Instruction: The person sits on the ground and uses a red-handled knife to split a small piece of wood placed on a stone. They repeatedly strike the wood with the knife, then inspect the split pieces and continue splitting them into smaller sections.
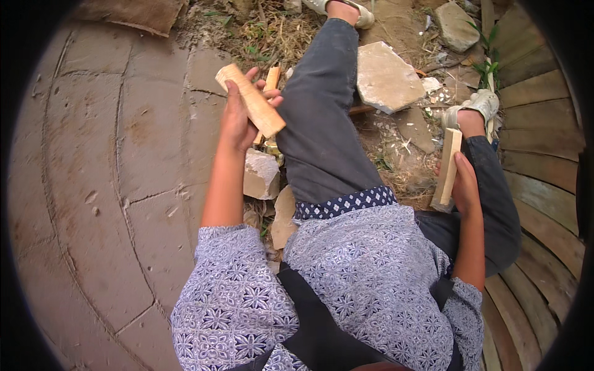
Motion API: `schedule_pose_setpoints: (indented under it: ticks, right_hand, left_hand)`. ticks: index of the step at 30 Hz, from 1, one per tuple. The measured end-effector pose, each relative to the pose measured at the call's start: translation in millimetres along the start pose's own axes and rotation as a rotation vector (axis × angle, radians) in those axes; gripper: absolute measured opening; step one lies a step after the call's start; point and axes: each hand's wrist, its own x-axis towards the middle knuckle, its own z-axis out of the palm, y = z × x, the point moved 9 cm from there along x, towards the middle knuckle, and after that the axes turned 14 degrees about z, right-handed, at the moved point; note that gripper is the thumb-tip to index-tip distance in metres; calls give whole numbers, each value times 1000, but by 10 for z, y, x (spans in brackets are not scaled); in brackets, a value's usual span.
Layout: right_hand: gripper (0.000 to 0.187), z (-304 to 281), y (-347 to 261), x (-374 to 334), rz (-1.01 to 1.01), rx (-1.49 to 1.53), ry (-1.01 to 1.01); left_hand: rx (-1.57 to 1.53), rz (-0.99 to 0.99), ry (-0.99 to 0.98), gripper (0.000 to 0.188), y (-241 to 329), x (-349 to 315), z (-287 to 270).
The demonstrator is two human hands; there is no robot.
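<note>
My left hand [234,120] is closed around a short, pale wooden block [253,102]. Its thumb lies along the near side, and the fingertips show past the far side. The block is tilted, with its lower end close to my trouser leg. On the right, my right hand [465,185] grips a flat wooden piece [447,167], held nearly upright beside my bent leg. The thumb presses its edge, while most of the other fingers are hidden behind it. Behind my left hand, another yellowish strip of wood [273,76] shows partly.
Broken stone slabs [388,77] and a pale rubble chunk [261,175] lie around my legs on dirt with dry grass. Brown paving [86,179] spreads across the left side. Curved wooden slats [538,130] line the right. A larger stone [458,26] rests at the far right.
</note>
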Motion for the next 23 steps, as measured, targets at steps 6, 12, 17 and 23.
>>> schedule_pose_setpoints:
  ticks: [6,12,17,23]
  right_hand:
    - [52,438,-221,-183,-105,221,-13]
    - [62,618,-222,-338,-113,398,-172]
    - [57,376,-57,-326,-51,381,54]
    - [63,556,106,-194,-280,-221,145]
  left_hand:
    - [-231,-280,-314,62,-464,-534,1689]
    - [-719,-652,-411,55,-1165,-858,2459]
    - [-403,-673,-483,64,-1583,-1073,2599]
    - [96,-392,-696,76,-1790,-1231,2629]
